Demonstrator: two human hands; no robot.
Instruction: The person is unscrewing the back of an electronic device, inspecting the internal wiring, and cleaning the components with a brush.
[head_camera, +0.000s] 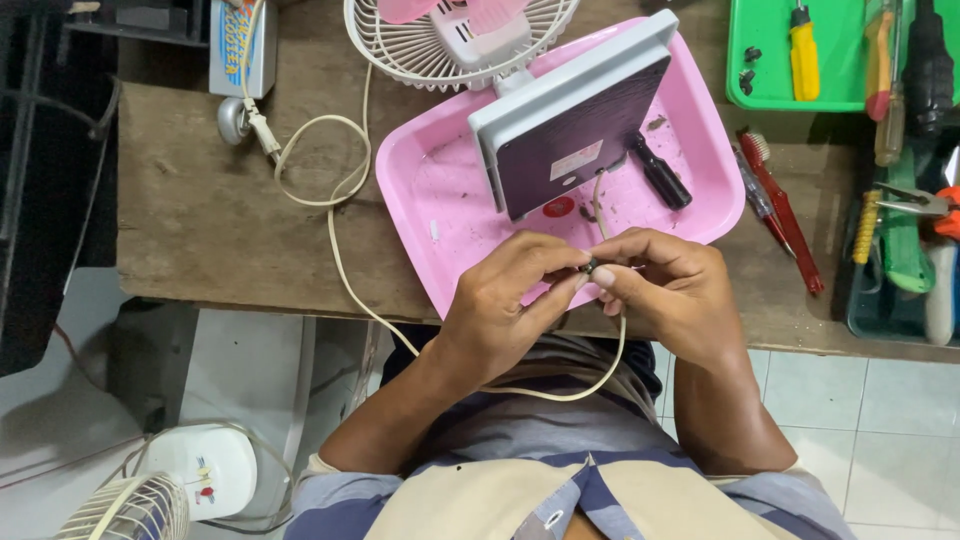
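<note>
I pinch a small dark part (592, 267) on the cream cord (335, 250) between the fingertips of my left hand (510, 300) and right hand (668, 290), just above the near edge of the pink tray (440, 215), below the fan's base (570, 120).

You sit at a worn wooden workbench (210, 210). Below its front edge lies a pale tiled floor (860, 420); left of the bench, dark shelving (45, 150) stands in shadow. Even light falls across the benchtop.
</note>
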